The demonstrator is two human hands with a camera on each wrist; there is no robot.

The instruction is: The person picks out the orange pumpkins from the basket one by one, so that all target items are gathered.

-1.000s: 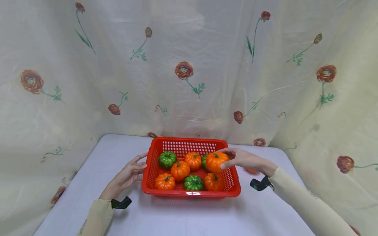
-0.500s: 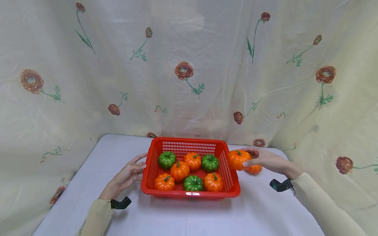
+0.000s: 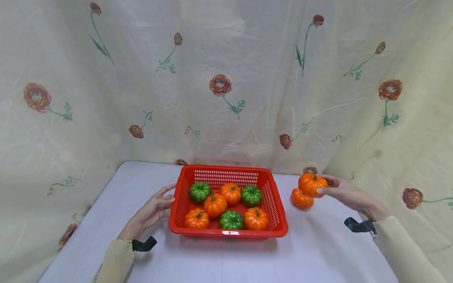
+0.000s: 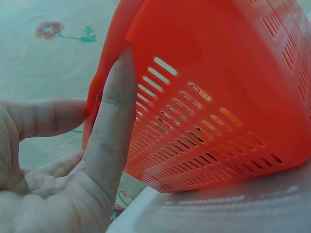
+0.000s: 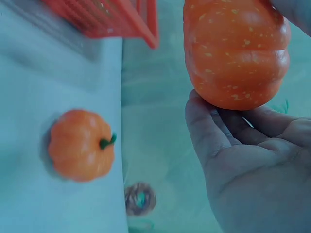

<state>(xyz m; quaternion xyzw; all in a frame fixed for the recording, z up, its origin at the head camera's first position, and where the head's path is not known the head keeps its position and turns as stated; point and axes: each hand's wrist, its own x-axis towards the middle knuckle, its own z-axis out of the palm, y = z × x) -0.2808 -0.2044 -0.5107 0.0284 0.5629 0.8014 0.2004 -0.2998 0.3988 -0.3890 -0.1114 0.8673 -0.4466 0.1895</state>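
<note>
My right hand (image 3: pixel 345 193) grips a small orange pumpkin (image 3: pixel 313 185) with a green stem, raised to the right of the red basket (image 3: pixel 231 232). In the right wrist view the held pumpkin (image 5: pixel 235 53) sits between the thumb and the fingers. Another orange pumpkin (image 3: pixel 302 199) rests on the table just below it, partly covered in the head view. At the basket's left side, my left hand (image 3: pixel 150 212) pinches the rim; the left wrist view shows one digit against the outer wall (image 4: pixel 204 97) and others across the rim.
Inside the basket are several orange pumpkins (image 3: pixel 215 204) and green pumpkins (image 3: pixel 231 219). A white-covered table (image 3: pixel 226 259) carries everything. A flowered curtain (image 3: pixel 255 129) hangs behind and at both sides.
My right hand has carried the orange pumpkin from over the basket's right side out to the right, uncovering a green pumpkin and the pumpkin on the table. The left hand stays put.
</note>
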